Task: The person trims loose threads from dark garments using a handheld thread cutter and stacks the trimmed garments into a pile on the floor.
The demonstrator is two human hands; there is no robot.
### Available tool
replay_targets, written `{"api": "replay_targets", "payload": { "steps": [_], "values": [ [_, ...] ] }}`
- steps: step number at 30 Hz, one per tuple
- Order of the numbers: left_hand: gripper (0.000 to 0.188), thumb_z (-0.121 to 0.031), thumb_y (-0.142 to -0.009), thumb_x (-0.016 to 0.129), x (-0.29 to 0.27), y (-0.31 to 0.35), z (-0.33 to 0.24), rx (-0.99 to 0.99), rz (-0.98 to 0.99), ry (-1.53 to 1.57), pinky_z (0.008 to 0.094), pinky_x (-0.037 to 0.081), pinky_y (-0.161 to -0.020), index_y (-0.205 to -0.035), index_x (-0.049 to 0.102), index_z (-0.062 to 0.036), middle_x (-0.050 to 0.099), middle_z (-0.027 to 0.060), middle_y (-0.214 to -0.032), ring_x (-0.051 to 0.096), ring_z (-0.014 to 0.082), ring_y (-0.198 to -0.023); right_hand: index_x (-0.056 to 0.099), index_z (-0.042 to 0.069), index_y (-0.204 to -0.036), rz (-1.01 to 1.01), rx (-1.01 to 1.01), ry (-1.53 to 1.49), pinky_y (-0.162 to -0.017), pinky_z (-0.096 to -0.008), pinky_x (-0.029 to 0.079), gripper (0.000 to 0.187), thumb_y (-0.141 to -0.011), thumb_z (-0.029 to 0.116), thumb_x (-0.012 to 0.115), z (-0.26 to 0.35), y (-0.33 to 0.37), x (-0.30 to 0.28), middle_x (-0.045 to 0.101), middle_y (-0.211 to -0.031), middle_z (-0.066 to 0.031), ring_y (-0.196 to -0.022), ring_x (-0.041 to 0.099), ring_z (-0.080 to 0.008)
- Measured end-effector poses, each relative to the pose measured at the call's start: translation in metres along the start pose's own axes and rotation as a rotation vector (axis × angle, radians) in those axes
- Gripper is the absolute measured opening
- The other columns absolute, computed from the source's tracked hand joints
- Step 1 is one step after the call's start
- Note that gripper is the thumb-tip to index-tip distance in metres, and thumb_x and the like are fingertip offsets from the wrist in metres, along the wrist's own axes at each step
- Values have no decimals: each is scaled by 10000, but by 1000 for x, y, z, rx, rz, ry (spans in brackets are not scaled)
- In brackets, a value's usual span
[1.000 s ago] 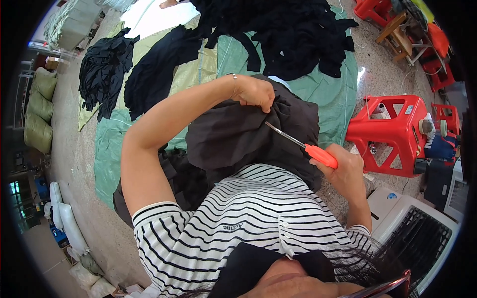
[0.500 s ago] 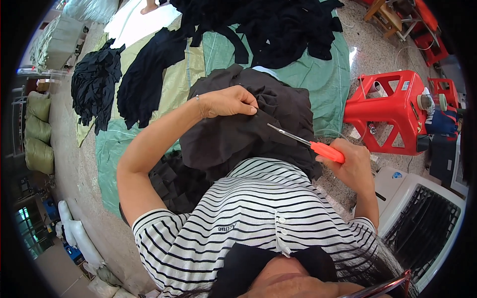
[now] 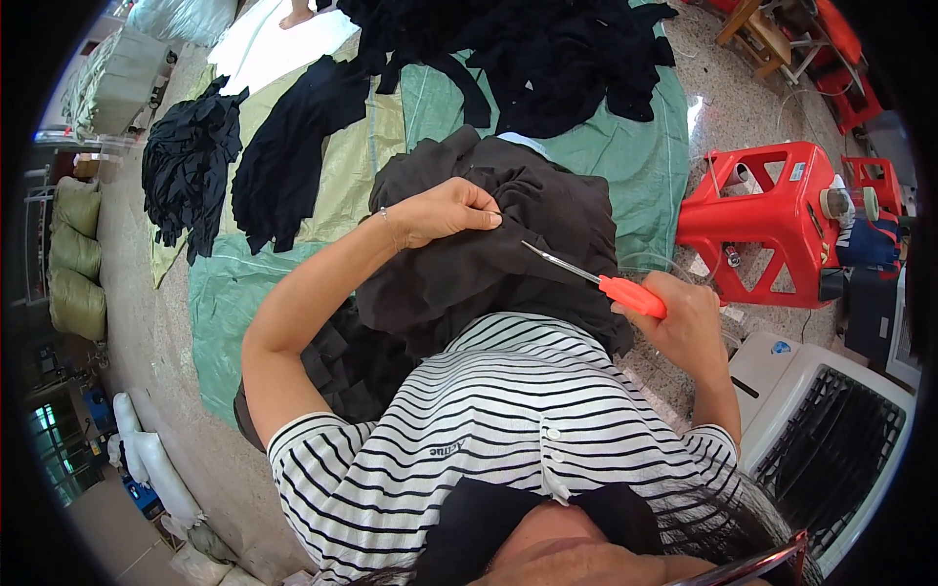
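Over my lap and in front of my striped shirt lies a bunched dark brown cloth (image 3: 440, 288). My left hand (image 3: 442, 213) pinches an edge of this cloth between thumb and finger; the exact bit in the pinch is tiny. My right hand (image 3: 684, 317) is closed around a slim tool with an orange-red handle (image 3: 633, 296) and a thin pointed metal end (image 3: 559, 262). That tip points toward my left fingertips, a short way off, above the cloth. Whether the metal end is one blade or two is too fine to tell.
Dark garments (image 3: 567, 68) and a crumpled black heap (image 3: 191, 166) lie on green and yellow sheeting (image 3: 635, 161) ahead. A red plastic stool (image 3: 752, 220) lies on its side at right, near a white appliance with a black grille (image 3: 831, 439). Someone's bare foot shows at the top.
The tool in my right hand has shifted slightly left. My left hand has turned and dropped a little, still pinching the cloth, whose folds have moved.
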State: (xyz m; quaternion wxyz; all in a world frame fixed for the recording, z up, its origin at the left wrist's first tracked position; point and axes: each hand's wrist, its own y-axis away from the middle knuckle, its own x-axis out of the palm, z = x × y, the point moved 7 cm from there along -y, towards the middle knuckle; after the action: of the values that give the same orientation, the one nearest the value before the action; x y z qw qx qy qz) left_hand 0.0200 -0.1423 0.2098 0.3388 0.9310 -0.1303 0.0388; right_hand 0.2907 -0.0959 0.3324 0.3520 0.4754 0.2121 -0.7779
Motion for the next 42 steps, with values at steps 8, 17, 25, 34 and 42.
{"api": "replay_targets", "payload": {
  "steps": [8,17,25,34,42],
  "values": [
    [332,-271,-832,731,14,12,-29,448,-298,-598,297,477,-763,-1024,622,-23,624,86,-955,604,193,-872,647,38,-915,-278,84,-260,-575,-372,471,291,-821,282,774,-24,-5,-16,640,-764,-133,-636,610,-320],
    [254,-137,-730,743,85,20,-55,875,-607,-1171,344,479,-622,-972,674,-108,621,75,-804,605,231,-709,622,-19,-1024,-438,282,-383,-623,-298,437,228,-910,162,701,-76,-8,-2,540,-726,-71,-649,474,-154],
    [741,-733,-826,582,-126,83,13,946,-655,1316,500,506,-924,-1135,566,-60,614,107,-1033,597,344,-952,604,-30,-1061,-557,372,-496,-652,-312,438,285,-951,226,666,-122,-15,24,537,-741,-66,-696,472,-141],
    [772,-317,-586,871,-123,-53,9,298,-522,-385,356,473,-979,-1249,630,-2,652,187,-1232,636,315,-1108,630,-2,-1063,-437,296,-384,-643,-354,471,253,-939,214,671,-93,-45,42,606,-734,-137,-649,551,-194],
    [349,25,-815,683,-117,132,-63,810,-893,-24,283,470,-878,-1152,609,-30,629,38,-1018,603,155,-971,608,-46,-1208,-454,335,-489,-770,-335,488,338,-962,184,638,-131,-38,54,662,-920,-121,-830,589,-179]
  ]
}}
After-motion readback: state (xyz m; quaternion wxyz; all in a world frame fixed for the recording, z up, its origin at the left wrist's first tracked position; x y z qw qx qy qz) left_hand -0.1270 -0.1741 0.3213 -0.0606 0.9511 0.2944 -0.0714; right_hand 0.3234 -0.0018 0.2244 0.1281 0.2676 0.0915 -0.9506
